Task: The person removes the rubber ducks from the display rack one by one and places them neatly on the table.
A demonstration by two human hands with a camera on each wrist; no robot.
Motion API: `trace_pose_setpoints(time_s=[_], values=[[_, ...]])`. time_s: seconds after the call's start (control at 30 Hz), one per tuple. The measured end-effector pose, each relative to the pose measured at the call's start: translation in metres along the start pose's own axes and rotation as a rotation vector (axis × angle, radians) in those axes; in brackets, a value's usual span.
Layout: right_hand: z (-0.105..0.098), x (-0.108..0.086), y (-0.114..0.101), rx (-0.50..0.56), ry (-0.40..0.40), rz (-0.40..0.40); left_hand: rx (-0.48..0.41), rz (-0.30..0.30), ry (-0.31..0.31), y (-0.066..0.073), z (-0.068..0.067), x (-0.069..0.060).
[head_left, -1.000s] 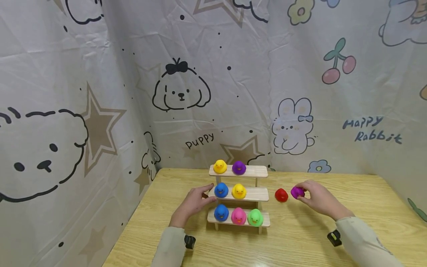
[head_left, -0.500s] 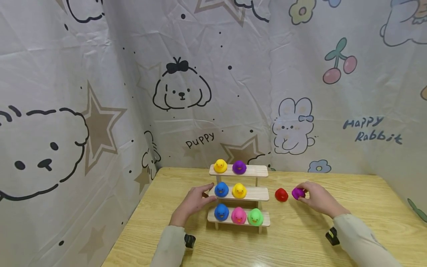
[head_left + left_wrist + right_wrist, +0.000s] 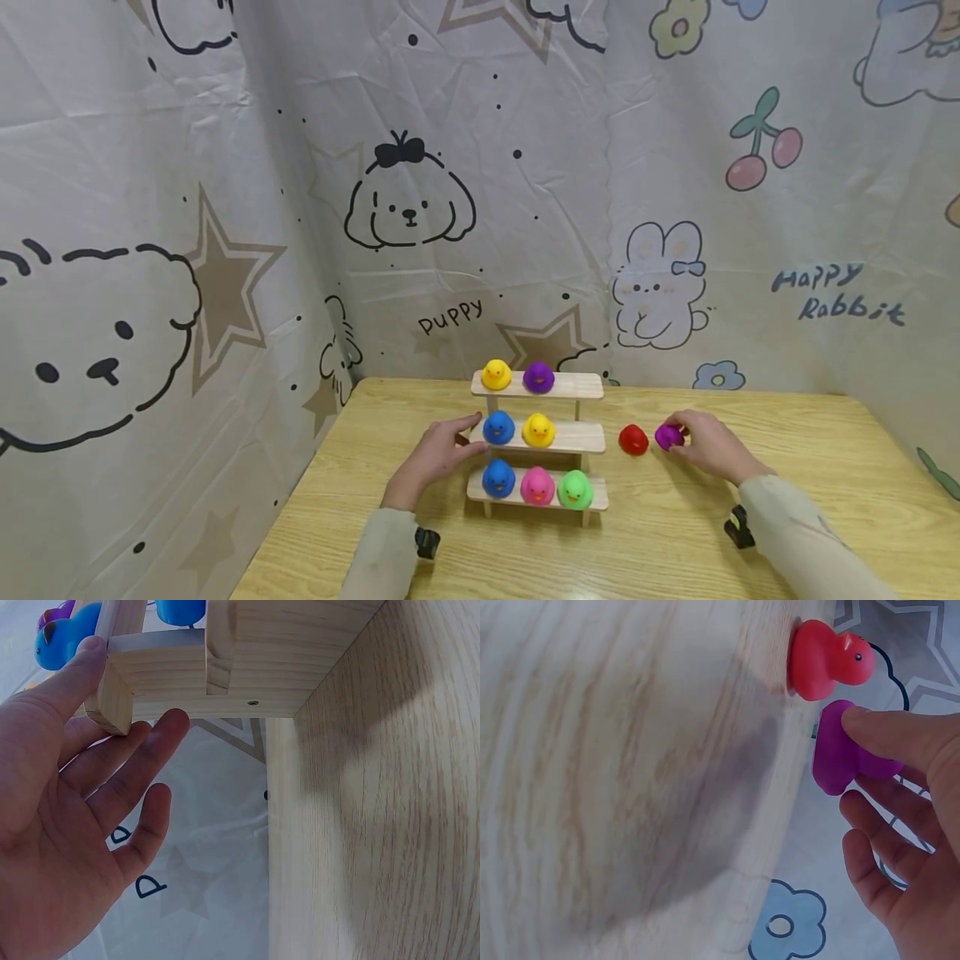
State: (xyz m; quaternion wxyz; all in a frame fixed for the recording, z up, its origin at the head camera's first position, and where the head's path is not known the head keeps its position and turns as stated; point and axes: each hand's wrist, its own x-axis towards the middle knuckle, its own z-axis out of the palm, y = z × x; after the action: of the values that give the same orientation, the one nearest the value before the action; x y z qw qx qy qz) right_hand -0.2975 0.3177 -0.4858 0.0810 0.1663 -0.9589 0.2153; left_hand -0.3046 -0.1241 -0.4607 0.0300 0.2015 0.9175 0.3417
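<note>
My left hand (image 3: 437, 458) holds the left end of a three-tier wooden display shelf (image 3: 579, 437) at its middle board; in the left wrist view the thumb and fingers (image 3: 154, 761) bracket that board's end. My right hand (image 3: 716, 447) pinches a purple rubber duck (image 3: 668, 437) between thumb and fingers, seemingly just above the table. Beside it a red rubber duck (image 3: 817, 661) sits on the tabletop. On the shelf stand a yellow duck (image 3: 496, 375) and a dark purple duck (image 3: 538, 377) on top, blue (image 3: 498, 427) and yellow ducks mid-level, and blue, pink (image 3: 537, 487) and green ducks (image 3: 575, 490) below.
The wooden table (image 3: 675, 550) carries the shelf and the loose ducks. A white curtain (image 3: 555, 192) with cartoon prints hangs behind and along the left side. Each wrist wears a small black device, such as the left one (image 3: 427, 543).
My right forearm and wrist have shifted slightly leftward while the purple duck stays in nearly the same spot. The left hand and the shelf have not visibly moved.
</note>
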Motion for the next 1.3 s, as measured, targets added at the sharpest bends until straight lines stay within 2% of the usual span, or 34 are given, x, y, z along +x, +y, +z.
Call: trace_pose_setpoints(time_s=[0.5,1.0,1.3], values=[[0.009,0.003,0.009,0.035,-0.022,0.070,-0.001,-0.017,0.001,0.000,0.000,0.000],[0.017,0.002,0.020,0.045,-0.020,0.082,0.003,-0.011,0.004,0.000,0.001,0.001],[0.017,0.002,0.022,0.063,-0.031,0.128,0.007,-0.012,0.001,0.001,0.001,0.000]])
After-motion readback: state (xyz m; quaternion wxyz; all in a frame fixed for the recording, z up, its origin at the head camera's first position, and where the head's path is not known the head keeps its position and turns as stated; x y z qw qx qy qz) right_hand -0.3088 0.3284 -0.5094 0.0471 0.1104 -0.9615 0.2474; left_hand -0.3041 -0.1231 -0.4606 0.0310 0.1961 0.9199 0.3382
